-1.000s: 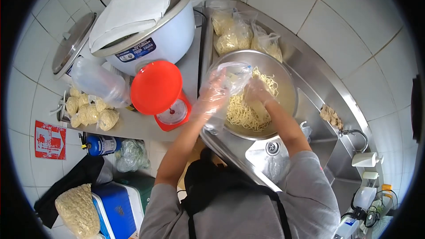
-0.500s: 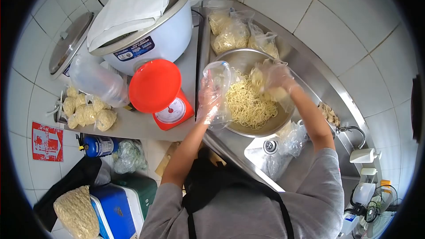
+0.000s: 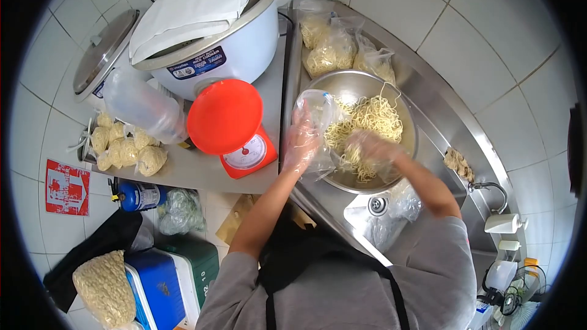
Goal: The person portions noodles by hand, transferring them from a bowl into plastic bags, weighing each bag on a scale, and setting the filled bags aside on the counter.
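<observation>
A steel bowl (image 3: 342, 79) full of yellow noodles (image 3: 382, 117) stands over the sink counter. My left hand (image 3: 302, 140), in a clear plastic glove, is closed on a clear plastic bag (image 3: 324, 110) at the bowl's left rim. Inside the bowl, my gloved right hand (image 3: 372, 148) is down in the noodles at the lower middle, its fingers curled round some strands and slightly blurred.
Left of the bowl stands a red scale (image 3: 251, 154) with a red pan (image 3: 225, 116). Behind are a large rice cooker (image 3: 244, 55) and filled noodle bags (image 3: 333, 52). Small tied bags (image 3: 125, 150) lie at the left; a faucet (image 3: 492, 192) is right.
My right hand has moved down and left into the noodles, which now lie heaped toward the bowl's upper right. My left hand still holds the bag. The whole view has shifted slightly.
</observation>
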Motion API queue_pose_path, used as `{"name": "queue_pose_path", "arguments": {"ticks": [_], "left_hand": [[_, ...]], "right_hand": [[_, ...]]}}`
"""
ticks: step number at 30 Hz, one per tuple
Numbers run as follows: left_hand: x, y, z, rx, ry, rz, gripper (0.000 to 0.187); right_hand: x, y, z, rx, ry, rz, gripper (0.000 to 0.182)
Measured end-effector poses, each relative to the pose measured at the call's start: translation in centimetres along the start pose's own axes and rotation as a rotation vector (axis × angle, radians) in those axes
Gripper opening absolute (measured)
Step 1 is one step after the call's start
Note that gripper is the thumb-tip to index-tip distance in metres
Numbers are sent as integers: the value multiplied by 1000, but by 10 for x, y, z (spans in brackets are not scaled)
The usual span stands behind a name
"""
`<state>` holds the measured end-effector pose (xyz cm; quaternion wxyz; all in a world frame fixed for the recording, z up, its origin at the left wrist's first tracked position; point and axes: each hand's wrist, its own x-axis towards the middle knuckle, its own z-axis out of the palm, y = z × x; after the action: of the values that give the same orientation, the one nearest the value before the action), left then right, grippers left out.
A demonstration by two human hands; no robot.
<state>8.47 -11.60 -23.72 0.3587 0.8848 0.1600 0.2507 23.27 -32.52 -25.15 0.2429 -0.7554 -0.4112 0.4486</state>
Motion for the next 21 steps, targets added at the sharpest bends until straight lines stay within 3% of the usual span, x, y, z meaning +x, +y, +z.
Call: {"name": "queue_pose_path", "arguments": {"ticks": [2,3,5,8,9,10,12,13,16,17,19,20,21], "left_hand": [[4,3,0,27,-19,-57,74],[4,3,-1,-12,-12,-17,74],[4,0,4,10,-18,0,74],[2,-8,10,-127,65,103,74],[2,-6,10,-128,71,101,74],[2,-4,8,-109,69,79,74],[0,-3,6,-84,66,45,74],[1,-2,7,-46,74,42,75],[1,-2,6,8,41,17,75],[1,0,4,-57,45,43,75],[2,5,2,-127,46,78,74],[2,8,1,-163,10,-9,72],[5,10,-2,-195,-21,-93,70]], "right_hand": [[-24,-3,-29,-516,231,-353,59],[-33,-11,-41,-521,224,-344,59],[-51,-38,-52,-509,18,-132,73],[-51,-35,-17,-581,23,34,86],[-33,24,4,-799,98,-126,96],[-32,9,14,-803,93,-134,96],[-33,-73,37,-515,100,351,93],[-40,-114,45,-423,225,478,88],[-16,-92,51,-445,253,429,75],[-13,-68,59,-467,386,234,55],[9,-36,63,-565,405,175,50],[12,-33,60,-668,410,107,45],[11,-28,52,-570,498,22,41]]}}
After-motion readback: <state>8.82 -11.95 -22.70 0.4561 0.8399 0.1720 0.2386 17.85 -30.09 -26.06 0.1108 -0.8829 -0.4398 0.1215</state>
